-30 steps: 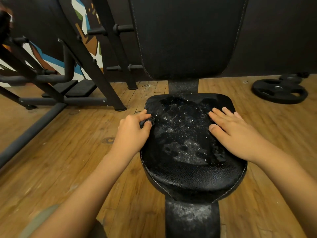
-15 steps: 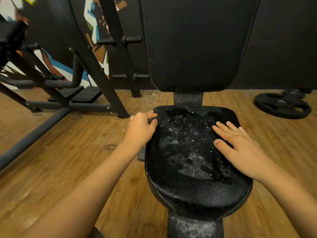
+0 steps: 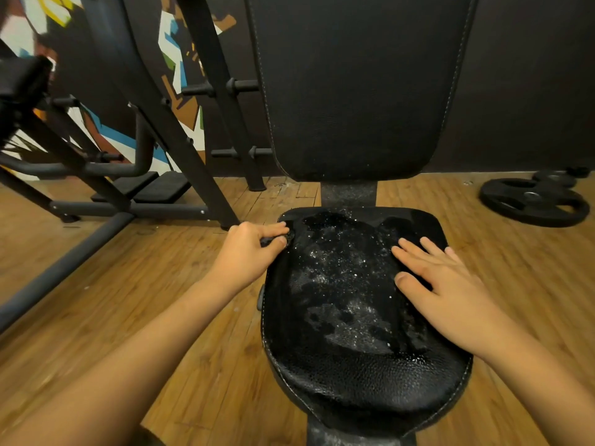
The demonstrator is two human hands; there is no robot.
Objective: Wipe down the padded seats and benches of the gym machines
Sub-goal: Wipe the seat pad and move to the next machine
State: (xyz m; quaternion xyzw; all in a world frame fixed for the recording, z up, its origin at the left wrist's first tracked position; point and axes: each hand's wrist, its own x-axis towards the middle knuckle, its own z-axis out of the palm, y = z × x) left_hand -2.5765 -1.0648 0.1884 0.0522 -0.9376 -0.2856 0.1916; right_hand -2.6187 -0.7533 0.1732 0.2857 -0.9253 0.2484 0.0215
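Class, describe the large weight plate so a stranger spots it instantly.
Start at the black backrest. Look right across the wooden floor to the dark wall's foot. The large weight plate lies flat there, nearer and wider than the small plate behind it.

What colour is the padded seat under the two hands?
The seat is black, with pale edge stitching and glistening speckled patches; the head view shows it.

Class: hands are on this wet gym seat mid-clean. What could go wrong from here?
1. The right hand lies flat on the wet film covering the seat and might slide.
2. Liquid may run off the seat onto the wooden floor, leaving a slippery patch.
3. The left hand pinches a small dark piece at the corner; its hold could slip.
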